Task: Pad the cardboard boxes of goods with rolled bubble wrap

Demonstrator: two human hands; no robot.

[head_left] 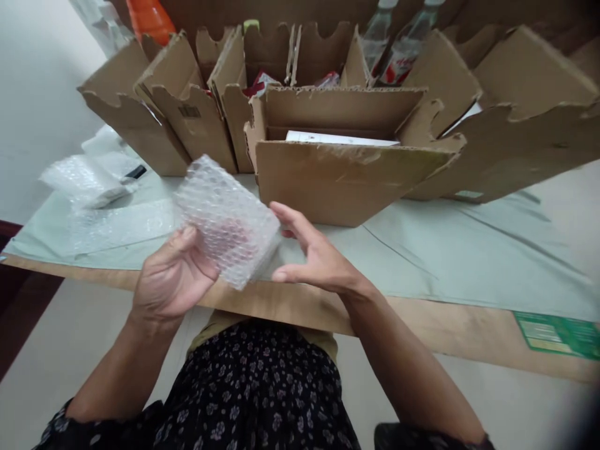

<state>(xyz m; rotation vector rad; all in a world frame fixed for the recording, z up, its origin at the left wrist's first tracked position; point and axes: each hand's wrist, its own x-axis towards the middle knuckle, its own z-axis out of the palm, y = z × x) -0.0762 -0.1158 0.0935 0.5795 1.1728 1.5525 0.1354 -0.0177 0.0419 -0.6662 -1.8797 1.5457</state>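
A flat packet wrapped in bubble wrap (228, 220), with something reddish showing through, is held above the table's near edge. My left hand (171, 278) grips its lower left side, thumb pressed on the wrap. My right hand (313, 253) is at the packet's right edge with fingers stretched out and apart, its fingertips touching or almost touching the wrap. An open cardboard box (337, 181) stands just behind the hands, with a white flat item (337, 138) inside.
Several more open cardboard boxes (182, 106) line the back of the table, with bottles (403, 44) behind them. Loose bubble wrap sheets (89, 181) lie at the left on pale green paper (445, 250). A green label (557, 334) sits at the right front.
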